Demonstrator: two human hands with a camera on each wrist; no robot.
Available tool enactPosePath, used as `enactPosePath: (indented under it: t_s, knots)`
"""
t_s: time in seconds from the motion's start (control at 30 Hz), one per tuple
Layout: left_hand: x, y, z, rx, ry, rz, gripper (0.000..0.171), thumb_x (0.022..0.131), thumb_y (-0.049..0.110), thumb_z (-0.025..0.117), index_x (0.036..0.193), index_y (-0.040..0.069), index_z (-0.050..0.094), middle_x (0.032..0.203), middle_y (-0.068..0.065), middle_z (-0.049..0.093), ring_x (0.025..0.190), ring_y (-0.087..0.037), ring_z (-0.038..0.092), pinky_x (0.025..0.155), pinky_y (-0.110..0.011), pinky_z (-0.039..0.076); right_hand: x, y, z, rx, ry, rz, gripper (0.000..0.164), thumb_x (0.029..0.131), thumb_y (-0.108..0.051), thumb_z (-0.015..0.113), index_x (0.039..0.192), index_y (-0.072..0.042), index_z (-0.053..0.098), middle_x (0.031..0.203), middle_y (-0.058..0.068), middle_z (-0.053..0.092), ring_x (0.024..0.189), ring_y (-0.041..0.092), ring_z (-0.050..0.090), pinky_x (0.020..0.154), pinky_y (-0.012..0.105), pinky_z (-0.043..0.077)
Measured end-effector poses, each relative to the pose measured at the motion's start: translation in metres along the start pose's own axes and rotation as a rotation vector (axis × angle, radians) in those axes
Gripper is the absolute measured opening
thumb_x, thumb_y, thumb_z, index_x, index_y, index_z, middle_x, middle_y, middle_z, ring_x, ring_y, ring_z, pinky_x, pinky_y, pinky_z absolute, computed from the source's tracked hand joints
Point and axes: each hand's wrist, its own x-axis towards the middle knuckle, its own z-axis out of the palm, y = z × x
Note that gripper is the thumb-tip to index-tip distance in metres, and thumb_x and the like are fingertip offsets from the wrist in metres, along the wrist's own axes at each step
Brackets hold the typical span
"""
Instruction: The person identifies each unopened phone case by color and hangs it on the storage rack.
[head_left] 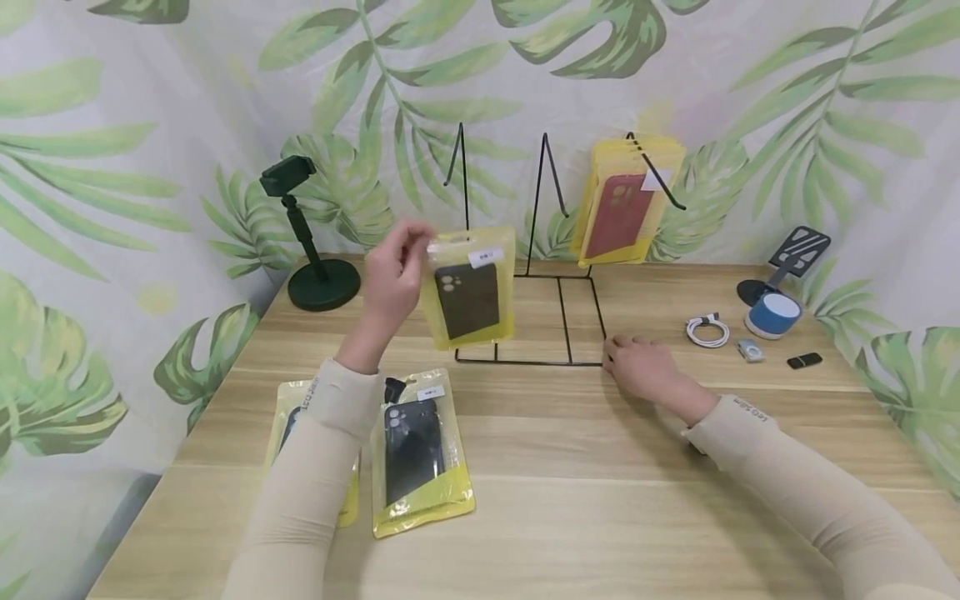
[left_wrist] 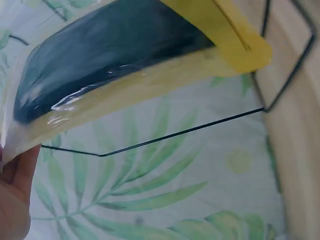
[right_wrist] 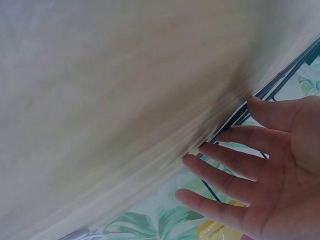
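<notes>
One clear-and-yellow phone-case pouch [head_left: 470,302] stands nearly upright along its long axis (label [head_left: 486,257] end up, I see remotely) before the wire rack [head_left: 532,362], its upper-left corner pinched by the left hand [head_left: 394,271], while the right hand [head_left: 643,367] spreads its fingers beside the rack's base.

Left hook [head_left: 464,175] and middle hook [head_left: 537,200] flank free space.
</notes>
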Motion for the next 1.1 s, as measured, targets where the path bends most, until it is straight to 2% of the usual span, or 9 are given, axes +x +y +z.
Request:
enactPosePath:
  t_s: [0.1,0.2,0.37,0.5,0.73,0.93,1.1]
  knots:
    - [0.013,0.005,-0.005,-0.046,0.091,-0.006,0.016,0.101,0.004,0.052,0.099,-0.007,0.063,0.066,-0.013,0.05,0.055,-0.008,0.034,0.055,-0.022,0.029,0.001,-0.001,0.0,-0.005,0.003,0.0,0.041,0.101,-0.029,0.056,0.131,-0.002,0.06,0.131,0.018,0.062,0.11,0.04,0.063,0.079,0.052,0.056]
    - [0.026,0.008,-0.007,-0.067,0.139,-0.022,0.018,0.102,0.008,0.051,0.099,-0.007,0.062,0.067,-0.004,0.046,0.056,-0.007,0.034,0.055,-0.022,0.029,0.001,-0.001,0.0,-0.007,0.004,-0.001,0.041,0.101,-0.028,0.057,0.132,-0.001,0.06,0.131,0.018,0.063,0.109,0.04,0.063,0.079,0.052,0.056]
    - [0.042,0.011,-0.006,-0.086,0.146,-0.018,0.019,0.102,0.007,0.05,0.101,-0.007,0.062,0.071,0.009,0.043,0.056,-0.008,0.035,0.056,-0.022,0.029,0.0,-0.002,-0.001,-0.001,0.011,-0.006,0.039,0.101,-0.027,0.056,0.13,-0.001,0.061,0.129,0.018,0.063,0.109,0.04,0.064,0.083,0.053,0.056]
    - [0.047,0.008,-0.003,-0.085,0.136,-0.05,0.017,0.102,0.005,0.05,0.101,-0.007,0.063,0.07,0.013,0.041,0.056,-0.007,0.033,0.056,-0.023,0.029,-0.001,-0.003,-0.002,0.008,0.011,-0.005,0.038,0.101,-0.026,0.056,0.128,-0.001,0.062,0.128,0.019,0.064,0.111,0.04,0.063,0.086,0.054,0.055]
    - [0.05,0.0,0.0,-0.045,0.114,-0.053,0.018,0.102,0.007,0.05,0.101,-0.006,0.063,0.067,0.006,0.043,0.054,-0.006,0.032,0.054,-0.022,0.029,-0.002,-0.003,-0.002,-0.008,0.008,-0.007,0.04,0.101,-0.027,0.056,0.13,-0.001,0.06,0.129,0.02,0.063,0.112,0.041,0.062,0.086,0.054,0.055]
    - [0.057,-0.009,0.002,0.054,0.084,-0.043,0.02,0.103,0.009,0.05,0.103,-0.005,0.064,0.067,-0.011,0.05,0.054,-0.005,0.031,0.054,-0.023,0.027,-0.002,-0.003,-0.004,-0.001,0.01,-0.008,0.039,0.101,-0.026,0.056,0.129,0.0,0.061,0.127,0.02,0.064,0.11,0.041,0.063,0.085,0.053,0.055]
    - [0.064,-0.016,0.003,0.136,0.038,-0.091,0.022,0.103,0.012,0.049,0.106,-0.003,0.064,0.077,-0.017,0.058,0.059,-0.012,0.037,0.059,-0.024,0.03,-0.001,-0.002,-0.002,0.005,0.015,-0.008,0.038,0.1,-0.026,0.057,0.129,-0.001,0.061,0.129,0.02,0.063,0.11,0.041,0.063,0.085,0.053,0.055]
